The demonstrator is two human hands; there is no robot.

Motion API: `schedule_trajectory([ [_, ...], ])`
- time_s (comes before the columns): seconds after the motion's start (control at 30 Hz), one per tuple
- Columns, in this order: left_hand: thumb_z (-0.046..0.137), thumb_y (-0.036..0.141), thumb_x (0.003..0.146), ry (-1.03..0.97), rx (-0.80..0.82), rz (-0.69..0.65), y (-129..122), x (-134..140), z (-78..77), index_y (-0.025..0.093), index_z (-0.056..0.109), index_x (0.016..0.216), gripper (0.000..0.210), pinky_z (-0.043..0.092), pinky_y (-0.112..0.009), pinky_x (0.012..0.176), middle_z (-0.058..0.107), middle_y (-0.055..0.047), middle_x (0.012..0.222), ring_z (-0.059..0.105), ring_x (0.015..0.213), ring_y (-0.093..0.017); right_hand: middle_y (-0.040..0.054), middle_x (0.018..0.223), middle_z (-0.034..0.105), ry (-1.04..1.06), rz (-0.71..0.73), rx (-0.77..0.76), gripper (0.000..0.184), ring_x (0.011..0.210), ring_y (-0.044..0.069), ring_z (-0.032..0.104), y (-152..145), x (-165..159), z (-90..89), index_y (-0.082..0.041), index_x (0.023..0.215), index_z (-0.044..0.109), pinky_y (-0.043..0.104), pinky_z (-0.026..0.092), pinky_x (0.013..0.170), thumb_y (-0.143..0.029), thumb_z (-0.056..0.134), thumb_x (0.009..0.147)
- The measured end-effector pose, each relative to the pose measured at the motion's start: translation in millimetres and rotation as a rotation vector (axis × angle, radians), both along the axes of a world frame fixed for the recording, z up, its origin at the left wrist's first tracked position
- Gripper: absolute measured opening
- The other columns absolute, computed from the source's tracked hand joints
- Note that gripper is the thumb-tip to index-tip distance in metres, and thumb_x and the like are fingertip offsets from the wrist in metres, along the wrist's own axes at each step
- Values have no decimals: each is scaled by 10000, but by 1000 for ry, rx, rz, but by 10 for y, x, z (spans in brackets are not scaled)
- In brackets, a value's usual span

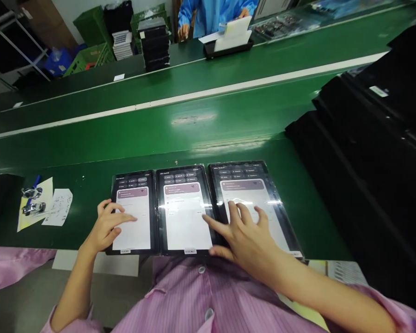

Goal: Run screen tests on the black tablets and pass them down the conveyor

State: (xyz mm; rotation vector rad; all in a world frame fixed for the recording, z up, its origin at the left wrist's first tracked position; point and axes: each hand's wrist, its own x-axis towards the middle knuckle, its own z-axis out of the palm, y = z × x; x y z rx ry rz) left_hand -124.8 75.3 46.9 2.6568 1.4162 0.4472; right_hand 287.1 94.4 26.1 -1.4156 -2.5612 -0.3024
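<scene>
Three tablets lie side by side, screens up and lit, along the near edge of the green bench. Over the left tablet (pixel 133 236), my left hand (pixel 107 224) has its index finger stretched across the screen. It holds nothing and its fingers are apart. My right hand (pixel 246 236) is spread with nothing in it; its index fingertip is at the right side of the middle tablet (pixel 185 226). The other fingers reach over the right tablet (pixel 242 171), hiding part of its screen. Each screen shows a white panel under a purple band. Whether the fingertips touch the glass I cannot tell.
A tall stack of black flat items (pixel 360 152) stands on the right. At left lie handwritten paper (pixel 60 208), yellow paper (pixel 24 217), shiny metal objects (pixel 33 208) and a blue pen (pixel 37 180). Across the line, a person in blue (pixel 211 18) stands near a black tray (pixel 229 47).
</scene>
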Motion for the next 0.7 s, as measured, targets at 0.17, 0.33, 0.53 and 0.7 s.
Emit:
schedule_trajectory([
  [0.17,298,549,1023,94,146,385,494,109,155,288,510,1473,562,4,-629,1186,495,-77,1496,364,1419,-323,265,1468,325,-30,-281,-134,682,1321,451,369,727,-252,274,-425,1547,389,707,300,988,-698,540,940],
  [0.33,449,619,953,-403,-88,664,271,-162,48,197,266,1593,788,263,-542,1221,338,-150,1591,363,1459,-304,214,1538,218,237,-96,146,647,1369,410,304,581,-11,408,-299,1593,341,710,268,1053,-628,356,1036],
  [0.53,587,544,910,-713,-524,541,-517,-384,-307,309,73,1611,900,283,-561,1220,198,-121,1649,239,1525,-310,221,1462,351,313,242,66,491,1319,384,374,75,99,113,-201,1387,578,662,343,1030,-483,330,1071],
  [0.7,553,418,969,-619,-493,467,-629,-367,-348,400,-86,1593,892,115,-583,1259,45,-92,1678,118,1560,-270,167,1495,360,348,510,-35,408,1351,328,374,-40,-330,-76,-306,1263,669,629,180,1134,-553,426,1046],
])
